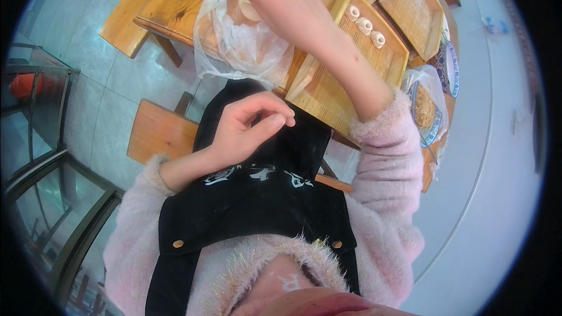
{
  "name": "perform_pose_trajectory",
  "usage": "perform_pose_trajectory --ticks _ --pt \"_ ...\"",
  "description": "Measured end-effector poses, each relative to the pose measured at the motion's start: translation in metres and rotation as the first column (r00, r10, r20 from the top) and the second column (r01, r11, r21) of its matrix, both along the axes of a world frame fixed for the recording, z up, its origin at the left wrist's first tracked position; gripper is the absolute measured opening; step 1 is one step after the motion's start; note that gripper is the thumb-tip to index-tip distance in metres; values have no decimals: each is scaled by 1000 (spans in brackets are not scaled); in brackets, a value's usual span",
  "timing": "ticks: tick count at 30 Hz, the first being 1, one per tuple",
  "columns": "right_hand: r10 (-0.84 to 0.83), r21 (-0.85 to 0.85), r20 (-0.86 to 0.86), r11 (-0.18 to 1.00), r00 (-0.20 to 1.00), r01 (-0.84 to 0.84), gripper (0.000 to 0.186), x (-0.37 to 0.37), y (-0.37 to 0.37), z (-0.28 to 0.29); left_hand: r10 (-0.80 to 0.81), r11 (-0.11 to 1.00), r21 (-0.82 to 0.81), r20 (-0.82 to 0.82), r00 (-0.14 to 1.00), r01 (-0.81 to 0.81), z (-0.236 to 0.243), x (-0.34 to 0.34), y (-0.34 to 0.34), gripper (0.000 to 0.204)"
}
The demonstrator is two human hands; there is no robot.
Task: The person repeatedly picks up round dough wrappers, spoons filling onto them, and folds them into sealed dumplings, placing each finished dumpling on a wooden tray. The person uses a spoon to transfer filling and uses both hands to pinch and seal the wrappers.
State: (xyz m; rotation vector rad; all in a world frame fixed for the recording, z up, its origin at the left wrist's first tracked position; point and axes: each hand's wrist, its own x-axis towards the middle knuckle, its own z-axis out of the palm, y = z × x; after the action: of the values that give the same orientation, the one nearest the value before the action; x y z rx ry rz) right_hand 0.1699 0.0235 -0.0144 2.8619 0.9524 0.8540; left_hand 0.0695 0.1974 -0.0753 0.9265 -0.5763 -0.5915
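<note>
My right hand [287,3] reaches over the far part of the table, its fingers curled down at a round, pale dough wrapper [249,6]. The wrapper lies in an open clear plastic bag [243,52], and my fingers hide part of it. Close to my apron, my left hand [249,126] hovers with the thumb and fingertips brought together; nothing shows between them. To the right of the bag sits a wooden tray [333,102] with three small folded dumplings [364,26] in a row. A flat wooden stick [301,82] rests at the tray's near left side.
A bowl of minced filling [424,111], partly wrapped in plastic, stands right of the tray. Beyond it are a blue-patterned bowl [452,70] and a second, flour-dusted wooden tray [413,11]. A wooden stool [161,126] is at the left, and a glass-panelled frame [64,199] stands farther left.
</note>
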Motion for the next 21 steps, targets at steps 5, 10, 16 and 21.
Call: perform_pose_trajectory --ticks 5,10,16,21 --pt "20 -74 37 997 999 -17 15 -3 -14 -11 -12 1000 12 -15 1000 12 1 -2 1 11" --pt "52 -50 59 998 997 -49 18 0 -13 -18 69 997 -49 59 996 -66 14 11 13 9" --pt "137 -7 -7 991 991 -137 19 -12 -17 -13 354 862 172 469 809 -477 33 78 32 15" --pt "180 46 -25 983 983 -179 20 -16 -19 -13 121 683 408 755 645 -606 25 143 2 24"
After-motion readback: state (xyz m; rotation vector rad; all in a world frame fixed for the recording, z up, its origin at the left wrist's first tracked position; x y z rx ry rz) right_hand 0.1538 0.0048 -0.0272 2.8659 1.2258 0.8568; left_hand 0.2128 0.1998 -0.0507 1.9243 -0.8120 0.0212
